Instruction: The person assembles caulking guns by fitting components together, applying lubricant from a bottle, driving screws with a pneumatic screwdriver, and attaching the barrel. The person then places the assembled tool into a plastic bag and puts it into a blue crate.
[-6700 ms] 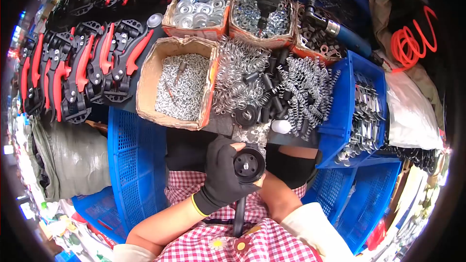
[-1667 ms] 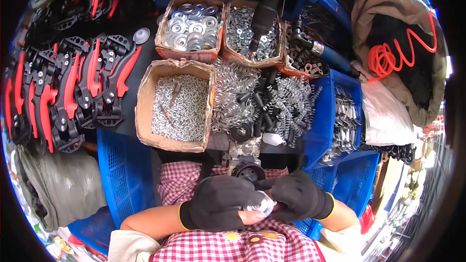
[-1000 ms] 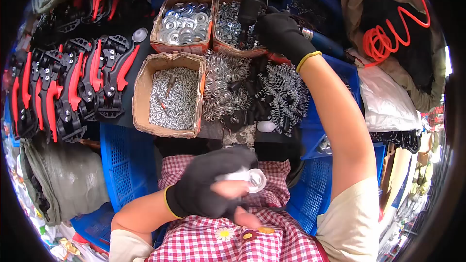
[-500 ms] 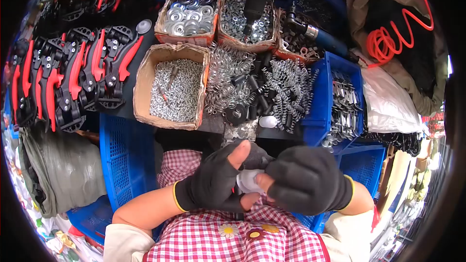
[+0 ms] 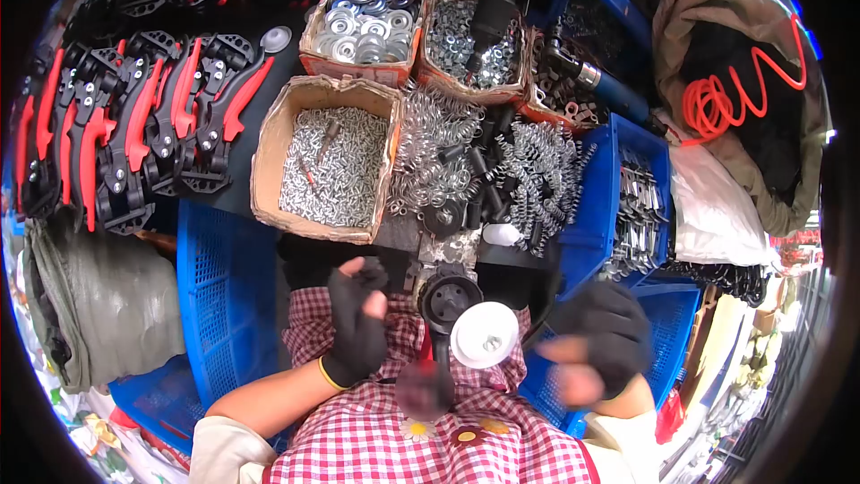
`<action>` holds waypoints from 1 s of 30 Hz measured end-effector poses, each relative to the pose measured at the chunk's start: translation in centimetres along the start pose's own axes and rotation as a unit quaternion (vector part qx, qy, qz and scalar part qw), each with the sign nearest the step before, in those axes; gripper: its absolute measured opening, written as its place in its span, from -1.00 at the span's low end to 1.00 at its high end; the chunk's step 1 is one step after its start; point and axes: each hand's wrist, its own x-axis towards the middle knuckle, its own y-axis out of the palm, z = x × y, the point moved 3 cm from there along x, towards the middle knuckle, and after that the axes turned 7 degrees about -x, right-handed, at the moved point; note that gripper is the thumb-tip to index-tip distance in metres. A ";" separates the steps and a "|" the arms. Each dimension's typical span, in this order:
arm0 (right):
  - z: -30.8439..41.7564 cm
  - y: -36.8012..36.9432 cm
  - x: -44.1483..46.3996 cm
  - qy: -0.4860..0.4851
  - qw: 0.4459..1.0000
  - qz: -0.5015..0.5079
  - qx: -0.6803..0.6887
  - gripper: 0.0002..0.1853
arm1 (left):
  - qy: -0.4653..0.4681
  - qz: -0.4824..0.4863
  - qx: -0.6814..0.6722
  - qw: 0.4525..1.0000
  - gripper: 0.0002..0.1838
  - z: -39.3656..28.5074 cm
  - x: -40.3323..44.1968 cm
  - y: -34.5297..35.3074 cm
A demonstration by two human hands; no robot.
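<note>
Between my hands stands a black tool-like part with a round, holed head [image 5: 451, 302] and a stem running down toward my apron. A white dish-shaped disc [image 5: 485, 335] with a metal nut at its centre sits at its right side. My left hand [image 5: 358, 323], in a black fingerless glove, is left of the part and apart from it, thumb and forefinger separated, with nothing seen in it. To the right of the disc, my right hand [image 5: 600, 341] is smeared by motion; its bare fingertips point left, and whether they hold anything is unclear.
Boxes of rivets [image 5: 336, 161], washers [image 5: 369, 27] and nuts [image 5: 475, 40] stand ahead, beside loose springs [image 5: 542, 170]. Red-and-black handle assemblies [image 5: 139, 125] lie left. A blue bin [image 5: 596, 197] holds metal pieces. A white bottle-like piece [image 5: 502, 234] lies at the bench edge.
My hands have drawn apart, left hand to the left and right hand to the right. The black part and white disc, mostly covered before, now show between them.
</note>
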 end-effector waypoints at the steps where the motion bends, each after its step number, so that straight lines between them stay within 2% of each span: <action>1: 0.9 -0.2 -0.1 -0.001 0.999 -0.023 -0.039 -0.55 | -0.098 -0.061 -0.039 0.992 -0.30 2.6 0.2 -1.0; 3: 2.9 -0.1 1.1 -0.002 0.991 -0.066 -0.116 -0.52 | -0.264 -0.168 -0.128 0.941 -0.39 7.8 1.3 -2.4; 5: 2.2 1.8 4.1 -0.005 0.997 -0.029 -0.068 -0.50 | -0.335 -0.177 -0.128 0.916 -0.42 13.1 5.0 -2.7; 6: 1.6 2.1 4.6 0.000 0.999 0.003 -0.033 -0.49 | -0.341 -0.157 -0.085 0.923 -0.43 15.4 6.8 -2.6; 8: 1.6 0.4 3.2 0.041 0.994 -0.044 0.088 -0.54 | -0.340 -0.107 0.042 0.933 -0.46 19.9 9.7 -2.7; 10: 0.4 -2.5 3.4 -0.121 0.988 0.008 0.091 -0.66 | -0.329 -0.053 0.194 0.923 -0.49 23.3 11.6 -3.0; 11: 1.2 -2.3 3.9 -0.154 0.986 0.038 0.043 -0.77 | -0.326 -0.025 0.262 0.908 -0.50 24.9 11.9 -3.2; 14: 2.8 1.1 5.7 -0.239 0.961 0.064 -0.123 -0.76 | -0.329 0.050 0.410 0.850 -0.54 29.9 11.6 -3.9; 19: 1.2 6.0 7.1 -0.332 0.906 0.026 -0.261 -0.75 | -0.328 0.153 0.503 0.785 -0.60 33.9 8.7 -4.2; 22: 0.5 6.3 6.9 -0.331 0.895 0.005 -0.298 -0.75 | -0.316 0.201 0.529 0.762 -0.63 34.8 6.8 -4.6; 24: 0.6 6.0 6.8 -0.254 0.911 0.002 -0.323 -0.74 | -0.300 0.230 0.541 0.751 -0.65 35.0 5.6 -5.0; 26: 2.0 5.3 7.0 -0.080 0.925 0.037 -0.370 -0.75 | -0.276 0.252 0.548 0.748 -0.66 35.0 4.6 -5.6; 29: 4.3 5.6 6.4 0.171 0.896 0.072 -0.403 -0.73 | -0.201 0.283 0.552 0.759 -0.68 34.1 2.9 -6.5; 30: 4.6 5.5 5.6 0.233 0.900 0.109 -0.352 -0.62 | -0.158 0.295 0.557 0.760 -0.68 33.6 3.0 -7.0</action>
